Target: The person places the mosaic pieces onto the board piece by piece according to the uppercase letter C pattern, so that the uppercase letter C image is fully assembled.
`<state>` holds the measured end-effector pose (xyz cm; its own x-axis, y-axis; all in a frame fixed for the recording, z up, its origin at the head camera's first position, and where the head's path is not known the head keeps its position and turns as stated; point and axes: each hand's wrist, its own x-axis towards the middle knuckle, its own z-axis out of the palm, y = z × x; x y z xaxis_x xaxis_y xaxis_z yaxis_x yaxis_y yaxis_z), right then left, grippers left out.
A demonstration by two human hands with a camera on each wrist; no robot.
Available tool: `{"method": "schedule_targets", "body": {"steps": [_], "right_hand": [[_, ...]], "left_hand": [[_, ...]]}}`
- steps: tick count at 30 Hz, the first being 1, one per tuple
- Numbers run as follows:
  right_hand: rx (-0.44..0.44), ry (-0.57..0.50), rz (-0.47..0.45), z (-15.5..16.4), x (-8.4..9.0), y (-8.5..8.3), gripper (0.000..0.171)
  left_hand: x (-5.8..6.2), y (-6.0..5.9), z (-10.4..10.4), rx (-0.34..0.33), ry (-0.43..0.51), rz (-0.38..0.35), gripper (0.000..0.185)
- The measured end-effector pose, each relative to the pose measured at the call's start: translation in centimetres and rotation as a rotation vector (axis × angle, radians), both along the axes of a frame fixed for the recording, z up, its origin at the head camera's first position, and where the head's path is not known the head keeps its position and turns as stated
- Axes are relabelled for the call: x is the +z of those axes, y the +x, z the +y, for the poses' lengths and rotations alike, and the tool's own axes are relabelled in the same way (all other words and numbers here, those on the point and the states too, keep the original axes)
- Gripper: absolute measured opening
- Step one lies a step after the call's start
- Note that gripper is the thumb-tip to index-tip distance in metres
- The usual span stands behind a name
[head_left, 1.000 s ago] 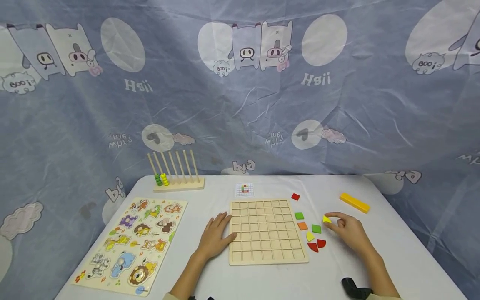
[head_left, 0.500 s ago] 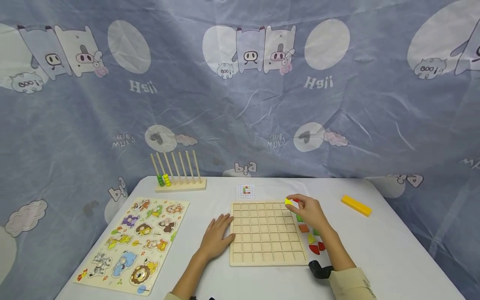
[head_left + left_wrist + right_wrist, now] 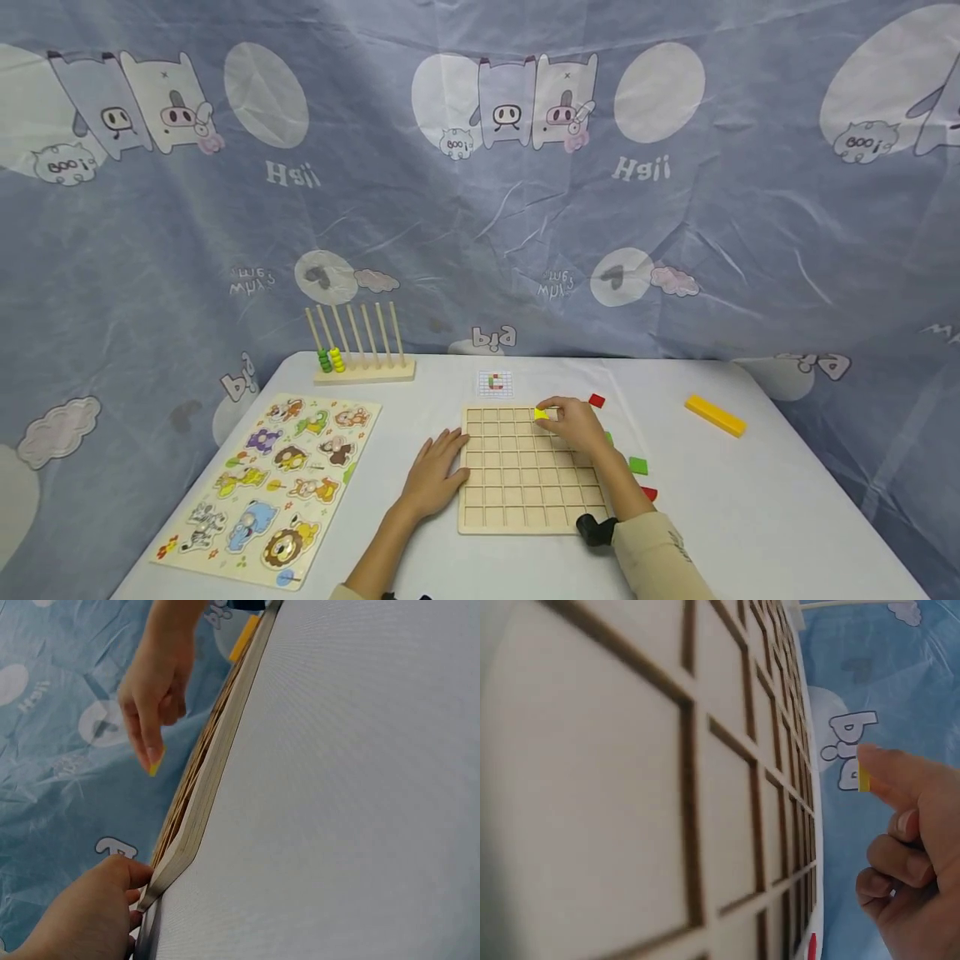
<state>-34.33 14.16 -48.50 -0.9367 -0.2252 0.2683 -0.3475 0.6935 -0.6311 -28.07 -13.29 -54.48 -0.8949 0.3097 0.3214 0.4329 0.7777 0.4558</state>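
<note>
A square wooden grid board (image 3: 498, 477) lies in the middle of the table. My right hand (image 3: 573, 423) is over its far edge, pinching a small yellow tile (image 3: 540, 413) between thumb and forefinger. In the right wrist view that tile (image 3: 864, 780) shows edge-on, and the other fingers (image 3: 900, 859) curl in below it. From the left wrist view the tile (image 3: 157, 765) hangs above the board's grid. My left hand (image 3: 433, 475) rests at the board's left edge with fingers spread, its thumb (image 3: 135, 874) touching the board corner in the left wrist view.
Right of the board lie a red tile (image 3: 597, 401), a green tile (image 3: 637, 466) and a red piece (image 3: 649, 493), partly behind my forearm. A pattern card (image 3: 495, 384) sits beyond it. An animal puzzle (image 3: 352, 479), bead rack (image 3: 367, 375) and yellow bar (image 3: 715, 416) stand farther out.
My right hand has carried the yellow tile leftward from beside the loose pieces to over the board's far rows. The left hand has stayed at the board's edge.
</note>
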Motion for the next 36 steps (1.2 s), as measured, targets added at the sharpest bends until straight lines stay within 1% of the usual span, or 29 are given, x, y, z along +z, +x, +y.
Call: {"method": "schedule_targets", "body": {"steps": [3, 6, 14, 20, 23, 26, 30, 33, 36], "right_hand": [[-0.036, 0.002, -0.067, -0.1, -0.6, 0.1, 0.026], [-0.044, 0.005, -0.097, 0.1, -1.1, 0.2, 0.026], [-0.006, 0.001, -0.065, 0.2, -1.7, 0.0, 0.026], [-0.004, 0.008, -0.064, 0.0, -1.8, -0.1, 0.027], [0.003, -0.028, -0.085, 0.0, -1.7, -0.1, 0.028], [0.018, -0.086, -0.118, 0.3, -1.5, -0.5, 0.030], [0.039, -0.169, -0.145, 1.6, -0.9, -1.2, 0.031], [0.036, -0.192, -0.127, 3.1, -0.4, -1.8, 0.033], [-0.014, -0.173, -0.083, 4.5, 0.1, -2.5, 0.034]], "left_hand": [[-0.1, -0.1, 0.1, -0.001, 0.000, -0.004, 0.055], [-0.1, -0.1, 0.2, -0.002, -0.003, -0.003, 0.055], [0.0, -0.1, 0.0, 0.003, -0.012, 0.011, 0.055], [0.1, -0.1, -0.1, 0.005, -0.008, 0.004, 0.056], [0.0, -0.2, 0.0, 0.009, -0.009, 0.001, 0.056], [0.0, -0.2, 0.0, 0.011, -0.006, 0.002, 0.055], [0.0, -0.2, 0.1, 0.010, -0.004, 0.004, 0.056], [0.0, -0.1, 0.0, 0.008, -0.006, 0.006, 0.056], [0.1, -0.1, 0.0, 0.009, -0.008, 0.007, 0.056]]}}
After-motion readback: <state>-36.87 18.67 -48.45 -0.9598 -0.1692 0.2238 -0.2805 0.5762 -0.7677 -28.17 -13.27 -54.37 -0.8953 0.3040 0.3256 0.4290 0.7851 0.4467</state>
